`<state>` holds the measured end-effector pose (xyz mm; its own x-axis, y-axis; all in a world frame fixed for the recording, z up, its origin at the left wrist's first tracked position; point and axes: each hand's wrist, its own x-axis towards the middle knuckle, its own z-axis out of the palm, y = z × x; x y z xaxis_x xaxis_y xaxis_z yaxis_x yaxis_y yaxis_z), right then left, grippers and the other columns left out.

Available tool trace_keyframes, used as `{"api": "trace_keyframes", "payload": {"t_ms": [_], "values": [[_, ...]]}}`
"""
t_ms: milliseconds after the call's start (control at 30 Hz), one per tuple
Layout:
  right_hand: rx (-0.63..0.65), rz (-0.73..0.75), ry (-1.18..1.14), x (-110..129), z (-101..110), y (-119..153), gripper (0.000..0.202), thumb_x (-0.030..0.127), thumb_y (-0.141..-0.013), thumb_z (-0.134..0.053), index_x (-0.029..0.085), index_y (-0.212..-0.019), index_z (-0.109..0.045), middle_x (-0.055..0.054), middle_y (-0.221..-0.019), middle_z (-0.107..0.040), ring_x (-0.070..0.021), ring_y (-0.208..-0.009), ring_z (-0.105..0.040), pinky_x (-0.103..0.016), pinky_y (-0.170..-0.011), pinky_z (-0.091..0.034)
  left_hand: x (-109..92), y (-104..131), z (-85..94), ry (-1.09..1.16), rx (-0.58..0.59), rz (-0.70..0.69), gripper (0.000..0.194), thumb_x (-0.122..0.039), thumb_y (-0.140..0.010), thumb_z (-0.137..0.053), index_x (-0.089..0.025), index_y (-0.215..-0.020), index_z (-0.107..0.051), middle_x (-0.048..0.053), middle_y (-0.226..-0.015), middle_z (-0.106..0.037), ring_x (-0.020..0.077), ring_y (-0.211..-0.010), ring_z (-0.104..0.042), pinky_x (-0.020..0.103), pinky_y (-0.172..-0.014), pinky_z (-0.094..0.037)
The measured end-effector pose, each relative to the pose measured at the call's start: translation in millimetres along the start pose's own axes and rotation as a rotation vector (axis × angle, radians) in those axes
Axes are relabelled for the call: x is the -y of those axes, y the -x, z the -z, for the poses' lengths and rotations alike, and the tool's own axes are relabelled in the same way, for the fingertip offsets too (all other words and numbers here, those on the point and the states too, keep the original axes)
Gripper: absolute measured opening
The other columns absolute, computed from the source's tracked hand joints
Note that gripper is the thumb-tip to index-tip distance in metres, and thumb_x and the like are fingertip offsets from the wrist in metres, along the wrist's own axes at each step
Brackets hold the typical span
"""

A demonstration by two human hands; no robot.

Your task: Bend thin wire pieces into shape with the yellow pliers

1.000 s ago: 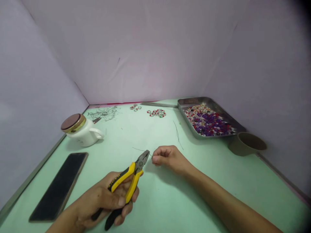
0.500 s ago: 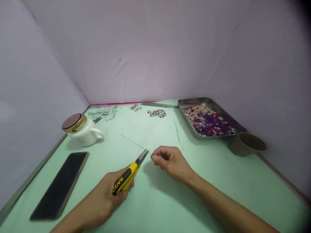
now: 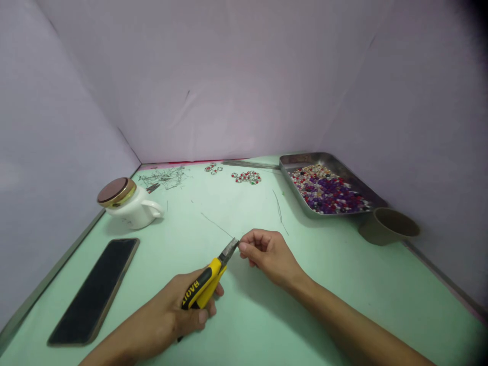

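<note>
My left hand (image 3: 179,307) is wrapped round yellow-and-black pliers (image 3: 208,279), whose jaws point up and to the right. At the jaw tips is a thin wire (image 3: 216,223), its free end stretching up and to the left over the table. My right hand (image 3: 269,254) pinches the wire's other end between thumb and forefinger, right beside the jaws. What lies inside the pinch is hidden by the fingers. Whether the jaws are fully closed on the wire is too small to tell.
A metal tray (image 3: 301,203) of mixed beads and a brown cup (image 3: 371,229) stand at right. Beaded rings (image 3: 247,177), long wires (image 3: 249,164) and wire scraps (image 3: 163,178) lie at the back. At left are a white lidded mug (image 3: 133,213) and a phone (image 3: 95,292).
The pliers have moved right along the wire, up to my right fingertips. The wire's free end has shifted right too. The handles look more spread, and my right hand has hardly moved.
</note>
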<state>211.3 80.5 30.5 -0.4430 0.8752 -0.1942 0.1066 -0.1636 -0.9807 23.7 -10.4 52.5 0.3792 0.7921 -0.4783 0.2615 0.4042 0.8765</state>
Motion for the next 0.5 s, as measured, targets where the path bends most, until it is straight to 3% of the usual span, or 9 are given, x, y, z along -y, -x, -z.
{"api": "trace_keyframes", "payload": {"t_ms": [200, 333, 500], "values": [[-0.052, 0.009, -0.040, 1, -1, 1, 0.011, 0.025, -0.068, -0.058, 0.015, -0.064, -0.057, 0.001, -0.054, -0.055, -0.0071, -0.046, -0.045, -0.020, -0.045, -0.038, 5, 0, 1.5, 0.064, -0.009, -0.004, 0.037, -0.023, -0.066, -0.057, -0.018, -0.102, -0.053, 0.003, -0.089, -0.058, 0.0154, -0.071, -0.051, 0.025, -0.061, -0.037], [-0.125, 0.036, -0.103, 1, 4, -1, 0.015, 0.028, -0.069, -0.059, 0.014, -0.065, -0.057, 0.002, -0.054, -0.054, -0.0054, -0.043, -0.040, -0.019, -0.041, -0.032, -2, -1, 3.1, 0.130, -0.101, 0.052, 0.043, -0.023, -0.062, -0.059, -0.017, -0.104, -0.053, 0.005, -0.093, -0.060, 0.0192, -0.078, -0.053, 0.030, -0.068, -0.038], [-0.101, -0.005, -0.187, -1, 5, -3, 0.018, 0.032, -0.068, -0.061, 0.014, -0.066, -0.056, 0.002, -0.055, -0.055, -0.0050, -0.040, -0.039, -0.019, -0.037, -0.029, -10, 0, 0.8, 0.143, -0.132, 0.071, 0.050, -0.014, -0.057, -0.055, -0.016, -0.107, -0.054, 0.006, -0.097, -0.060, 0.0201, -0.083, -0.052, 0.028, -0.067, -0.037]]}}
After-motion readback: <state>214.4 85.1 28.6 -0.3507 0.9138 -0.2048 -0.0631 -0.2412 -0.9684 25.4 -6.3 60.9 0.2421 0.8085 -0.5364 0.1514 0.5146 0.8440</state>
